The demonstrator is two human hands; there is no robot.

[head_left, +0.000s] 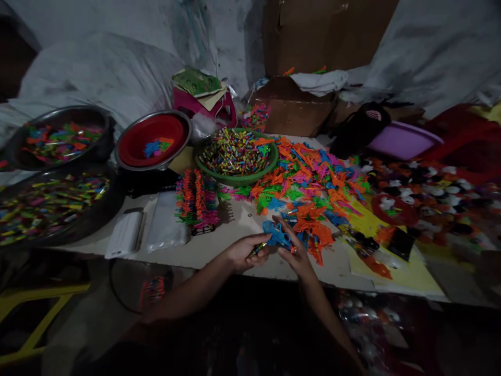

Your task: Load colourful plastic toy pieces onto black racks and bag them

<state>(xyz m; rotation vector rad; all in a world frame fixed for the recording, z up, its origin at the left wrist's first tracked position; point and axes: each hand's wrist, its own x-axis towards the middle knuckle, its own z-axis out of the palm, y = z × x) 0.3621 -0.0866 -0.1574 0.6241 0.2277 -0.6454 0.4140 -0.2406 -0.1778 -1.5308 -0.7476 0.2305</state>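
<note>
Both hands meet above the front of the table. My left hand (250, 251) is closed, with a small multicoloured patterned stick (257, 249) in its fingers, and its fingertips touch a blue plastic toy piece (277, 234). On the other side, my right hand (295, 253) is closed around the same blue piece; its exact shape is partly hidden by the fingers. Just beyond the hands spreads a heap of orange, green, pink and blue plastic toy pieces (313, 175). Behind them a green basin (237, 180) is heaped with small patterned sticks (235, 149).
Rows of coloured pieces (195, 198) stand left of the hands, near a plastic bag (168, 222) and a white box-like device (125, 233). Metal basins (151, 166) stand further left. At right lie yellow sheets (395, 269) and small black, white and orange items (426, 196). A cardboard box (297, 112) stands behind.
</note>
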